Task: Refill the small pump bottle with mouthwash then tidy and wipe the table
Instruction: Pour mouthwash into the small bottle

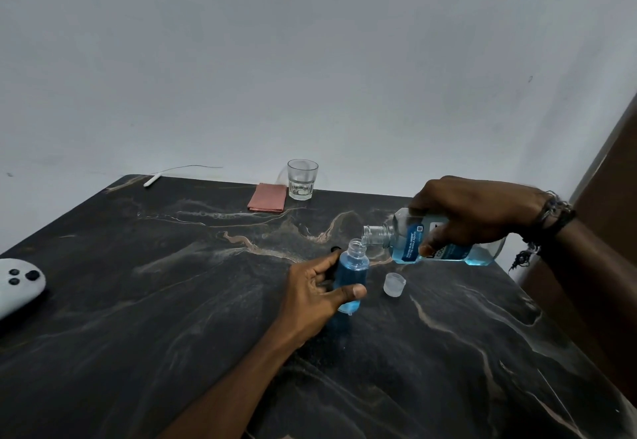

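Head view: left fingers (351, 292) curled around small pump bottle (352, 278), right fingers (431, 244) around tilted mouthwash bottle (444, 240).

Empty glass (302, 179) sitting at table's far edge — white cable (153, 180) lying far-left, white three-button device (17, 285) being cropped at left.

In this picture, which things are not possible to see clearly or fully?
- Head view: the brand text on the mouthwash bottle is covered by the right hand.
- The black object behind the small bottle is mostly hidden by the left hand.
- The white device is cut off by the left edge.
- The stream between the two necks is too small to see.
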`<state>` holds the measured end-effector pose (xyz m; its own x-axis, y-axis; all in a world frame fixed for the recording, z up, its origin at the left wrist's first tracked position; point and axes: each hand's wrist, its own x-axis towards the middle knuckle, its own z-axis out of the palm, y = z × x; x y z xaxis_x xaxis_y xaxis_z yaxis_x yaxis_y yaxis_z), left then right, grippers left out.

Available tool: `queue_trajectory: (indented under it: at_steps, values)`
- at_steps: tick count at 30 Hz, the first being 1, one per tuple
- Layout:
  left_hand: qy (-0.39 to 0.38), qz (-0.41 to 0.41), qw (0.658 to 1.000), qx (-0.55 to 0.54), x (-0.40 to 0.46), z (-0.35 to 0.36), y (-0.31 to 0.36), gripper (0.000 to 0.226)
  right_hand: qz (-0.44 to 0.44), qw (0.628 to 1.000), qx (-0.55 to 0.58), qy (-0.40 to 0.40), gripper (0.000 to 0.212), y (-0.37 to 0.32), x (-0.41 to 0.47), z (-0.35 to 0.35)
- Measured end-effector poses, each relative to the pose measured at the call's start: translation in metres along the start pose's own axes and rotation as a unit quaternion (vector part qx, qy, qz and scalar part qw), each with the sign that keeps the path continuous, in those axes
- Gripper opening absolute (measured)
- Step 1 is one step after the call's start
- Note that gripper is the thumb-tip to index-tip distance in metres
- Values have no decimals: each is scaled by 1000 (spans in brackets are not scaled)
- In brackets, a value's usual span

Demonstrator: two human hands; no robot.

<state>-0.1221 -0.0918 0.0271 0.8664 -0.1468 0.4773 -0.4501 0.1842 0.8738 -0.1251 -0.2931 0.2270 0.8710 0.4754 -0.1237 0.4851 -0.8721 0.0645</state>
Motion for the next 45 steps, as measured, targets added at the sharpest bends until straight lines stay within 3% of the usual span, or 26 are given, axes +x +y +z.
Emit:
queue_trajectory:
  at_steps: [5, 11, 16, 18, 21, 25, 30, 34, 37, 45]
  values:
    - [3, -5, 1000, -3, 1, -1, 0, 46, -9, 999, 41, 18, 18, 11, 5, 11]
    - [13, -11, 1000, 5, 2, -2, -2, 44, -36, 993, 100, 51, 21, 23, 8, 32]
    - [19, -18, 1000, 5, 3, -3, -3, 43, -44, 987, 138, 74, 36, 30, 13, 49]
    - [20, -21, 1000, 5, 4, -3, -4, 44, -48, 980, 178, 79, 30, 31, 14, 56]
    - [20, -28, 999, 1, 4, -2, -5, 45, -54, 955, 280, 82, 24, 32, 14, 64]
    - [35, -32, 999, -7, 6, -5, -8, 46, -60, 926, 349, 135, 32, 37, 17, 70]
    - [45, -38, 998, -9, 7, -8, -10, 47, -66, 827, 519, 207, 33, 50, 29, 84]
    - [51, -49, 997, -16, 8, -8, -11, 49, -53, 782, 581, 220, 52, 57, 47, 99]
    - [56, -51, 997, -17, 8, -9, -11, 49, -55, 743, 630, 220, 50, 62, 62, 110]
    - [66, -54, 996, -27, 10, -10, -12, 49, -26, 735, 649, 198, 48, 73, 75, 129]
